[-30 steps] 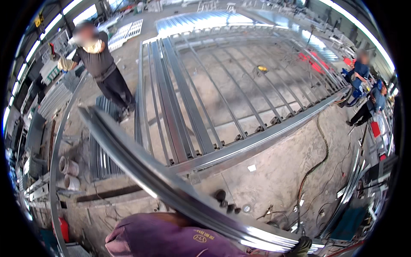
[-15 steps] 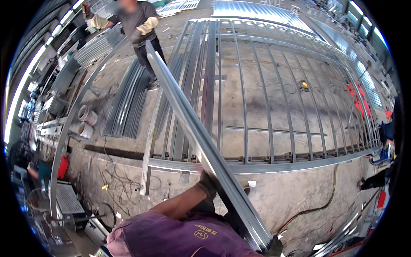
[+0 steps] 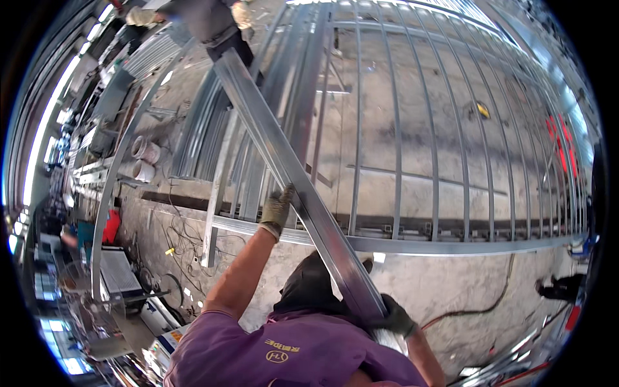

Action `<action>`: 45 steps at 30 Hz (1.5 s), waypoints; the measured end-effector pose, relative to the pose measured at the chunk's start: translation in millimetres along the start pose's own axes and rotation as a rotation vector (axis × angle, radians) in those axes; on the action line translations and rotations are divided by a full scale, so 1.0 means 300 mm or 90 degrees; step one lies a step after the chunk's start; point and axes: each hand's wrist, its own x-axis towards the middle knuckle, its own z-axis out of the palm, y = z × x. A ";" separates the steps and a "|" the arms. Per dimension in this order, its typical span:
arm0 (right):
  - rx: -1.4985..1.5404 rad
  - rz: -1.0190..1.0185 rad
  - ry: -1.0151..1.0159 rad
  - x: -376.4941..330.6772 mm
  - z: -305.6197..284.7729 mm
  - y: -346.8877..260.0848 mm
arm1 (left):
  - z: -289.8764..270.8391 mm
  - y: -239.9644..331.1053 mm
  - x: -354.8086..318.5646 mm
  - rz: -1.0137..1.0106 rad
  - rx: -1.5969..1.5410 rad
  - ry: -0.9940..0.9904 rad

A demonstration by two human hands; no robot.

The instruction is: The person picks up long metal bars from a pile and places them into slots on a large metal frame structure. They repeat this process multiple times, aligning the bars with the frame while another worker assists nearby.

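Observation:
A long shiny steel channel runs diagonally from the top middle down to my chest. My left hand, in a tan work glove, grips its left edge about halfway along. Lower down, my right hand, in a dark glove, clasps the near end beside my purple shirt. At the far end a co-worker in light gloves holds the channel up. Below it a big steel frame of parallel studs lies flat on the concrete floor.
A stack of more steel channels lies left of the frame. Two paint cans stand farther left, with cables and a red container on the floor. A curved rail arcs along the left. A black cable trails right.
The channel has swung steeper in the picture and closer. My left hand has slid higher up it and my right hand now shows on the near end. The co-worker sits nearer the top edge.

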 end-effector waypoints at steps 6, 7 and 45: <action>-0.040 0.009 0.013 0.127 0.091 0.153 | -0.006 0.071 0.112 0.158 0.302 0.153; -0.006 0.034 0.000 0.131 0.119 0.080 | -0.013 0.047 0.143 0.161 0.368 0.173; 0.430 0.393 0.302 -0.296 0.107 1.038 | 0.233 0.098 -0.019 -0.188 -0.332 -0.302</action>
